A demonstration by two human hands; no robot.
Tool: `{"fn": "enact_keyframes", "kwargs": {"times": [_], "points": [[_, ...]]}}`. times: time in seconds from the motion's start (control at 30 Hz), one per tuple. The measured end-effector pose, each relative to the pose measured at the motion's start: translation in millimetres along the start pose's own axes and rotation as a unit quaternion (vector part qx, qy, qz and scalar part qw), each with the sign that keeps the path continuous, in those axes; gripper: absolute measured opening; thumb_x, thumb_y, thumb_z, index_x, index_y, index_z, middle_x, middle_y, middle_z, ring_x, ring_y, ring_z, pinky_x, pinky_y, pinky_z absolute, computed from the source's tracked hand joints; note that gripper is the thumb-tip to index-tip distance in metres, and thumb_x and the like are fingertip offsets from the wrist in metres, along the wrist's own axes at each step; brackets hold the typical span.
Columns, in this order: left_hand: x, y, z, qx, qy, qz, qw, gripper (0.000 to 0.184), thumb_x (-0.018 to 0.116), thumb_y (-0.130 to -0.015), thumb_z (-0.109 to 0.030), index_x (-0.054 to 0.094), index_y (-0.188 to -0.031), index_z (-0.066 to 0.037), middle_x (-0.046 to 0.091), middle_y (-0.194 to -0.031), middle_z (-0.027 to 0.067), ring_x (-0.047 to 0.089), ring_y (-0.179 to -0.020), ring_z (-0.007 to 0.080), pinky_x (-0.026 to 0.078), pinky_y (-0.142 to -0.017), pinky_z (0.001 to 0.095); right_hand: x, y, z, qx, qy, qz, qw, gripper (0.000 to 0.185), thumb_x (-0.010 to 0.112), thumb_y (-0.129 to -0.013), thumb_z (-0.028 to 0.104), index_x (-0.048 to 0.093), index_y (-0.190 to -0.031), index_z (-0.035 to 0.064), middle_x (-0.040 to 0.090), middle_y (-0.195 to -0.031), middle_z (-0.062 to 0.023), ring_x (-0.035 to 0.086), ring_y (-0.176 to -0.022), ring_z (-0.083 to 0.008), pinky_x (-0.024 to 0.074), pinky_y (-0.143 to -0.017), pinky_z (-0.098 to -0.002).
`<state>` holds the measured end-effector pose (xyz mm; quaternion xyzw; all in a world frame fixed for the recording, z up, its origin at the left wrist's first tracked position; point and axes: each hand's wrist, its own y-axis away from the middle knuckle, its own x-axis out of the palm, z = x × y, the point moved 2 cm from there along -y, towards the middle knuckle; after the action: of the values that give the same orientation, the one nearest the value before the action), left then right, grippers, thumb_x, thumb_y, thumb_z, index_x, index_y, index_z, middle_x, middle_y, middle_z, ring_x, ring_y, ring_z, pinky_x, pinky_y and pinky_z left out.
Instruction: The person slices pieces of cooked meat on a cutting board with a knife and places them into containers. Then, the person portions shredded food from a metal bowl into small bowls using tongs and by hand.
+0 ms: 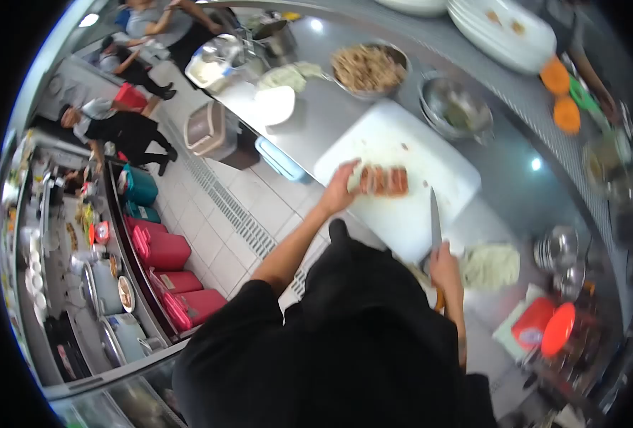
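Observation:
A cooked, reddish-brown slab of meat (pixel 383 181) lies on a large white cutting board (pixel 395 221), with visible lines across it that look like cuts. At its left end is my left hand (pixel 341 188), fingers curled and fingertips against the meat. My right hand (pixel 445 268) is closed around the handle of a kitchen knife (pixel 435 217). The blade points away from me over the right part of the board, apart from the meat. A few small scraps lie on the board around the slab.
Beyond the board stand a bowl of shredded food (pixel 370 68) and nested metal bowls (pixel 456 107). A pale cloth (pixel 489 266) and red containers (pixel 544 324) are at the right. Left of the counter are a bin (pixel 209 132), a tiled floor and several other people.

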<state>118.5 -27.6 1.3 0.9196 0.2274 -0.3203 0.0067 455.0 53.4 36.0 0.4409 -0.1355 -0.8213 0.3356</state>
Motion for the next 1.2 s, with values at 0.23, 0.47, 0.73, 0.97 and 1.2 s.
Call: {"fn": "enact_keyframes", "kwargs": {"times": [0.23, 0.47, 0.73, 0.97, 1.2], "points": [[3.7, 10.2, 30.0, -0.088, -0.117, -0.017, 0.989, 0.081, 0.077, -0.074, -0.028, 0.044, -0.144, -0.005, 0.055, -0.129, 0.0195, 0.049, -0.125, 0.0361, 0.040, -0.106, 0.0492, 14.0, 1.6, 25.0, -0.003, -0.077, -0.050, 0.996, 0.016, 0.043, -0.102, 0.017, 0.041, -0.105, 0.0016, 0.060, -0.061, -0.0216, 0.062, -0.045, -0.0333, 0.0475, -0.042, -0.0461], [-7.4, -10.0, 57.5, 0.020, -0.075, -0.018, 0.997, 0.073, 0.076, -0.073, -0.018, 0.051, -0.140, -0.007, 0.055, -0.134, 0.0185, 0.050, -0.126, 0.0375, 0.040, -0.109, 0.0457, 20.4, 0.6, 93.2, -0.056, -0.032, -0.112, 0.992, 0.018, 0.045, -0.102, 0.018, 0.047, -0.107, 0.0006, 0.065, -0.082, -0.0311, 0.062, -0.079, -0.0532, 0.0452, -0.067, -0.0596], [-71.3, -27.4, 74.2, 0.179, -0.016, 0.124, 0.976, 0.067, 0.086, -0.069, -0.025, 0.059, -0.129, -0.009, 0.054, -0.131, 0.0144, 0.051, -0.122, 0.0341, 0.046, -0.102, 0.0435, 78.1, -10.2, 191.0, -0.120, 0.086, -0.082, 0.986, 0.019, 0.047, -0.099, 0.016, 0.042, -0.107, -0.0007, 0.063, -0.075, -0.0342, 0.061, -0.075, -0.0564, 0.0485, -0.071, -0.0633], [-69.3, -35.0, 73.2, 0.220, 0.000, 0.094, 0.971, 0.054, 0.081, -0.068, -0.024, 0.061, -0.115, -0.007, 0.052, -0.116, 0.0115, 0.052, -0.112, 0.0319, 0.051, -0.092, 0.0421, 122.0, -20.6, 220.4, -0.060, 0.162, -0.036, 0.984, 0.016, 0.046, -0.098, 0.012, 0.042, -0.102, -0.0021, 0.064, -0.074, -0.0341, 0.065, -0.071, -0.0537, 0.0524, -0.065, -0.0604], [-57.6, -45.0, 90.2, 0.239, 0.044, 0.091, 0.966, 0.043, 0.078, -0.067, -0.020, 0.064, -0.106, -0.006, 0.054, -0.107, 0.0091, 0.058, -0.100, 0.0275, 0.055, -0.080, 0.0379, 119.6, -14.1, 232.8, -0.047, 0.202, -0.001, 0.978, 0.013, 0.044, -0.094, 0.006, 0.042, -0.102, -0.0035, 0.064, -0.074, -0.0345, 0.065, -0.072, -0.0535, 0.0533, -0.066, -0.0596]]}}
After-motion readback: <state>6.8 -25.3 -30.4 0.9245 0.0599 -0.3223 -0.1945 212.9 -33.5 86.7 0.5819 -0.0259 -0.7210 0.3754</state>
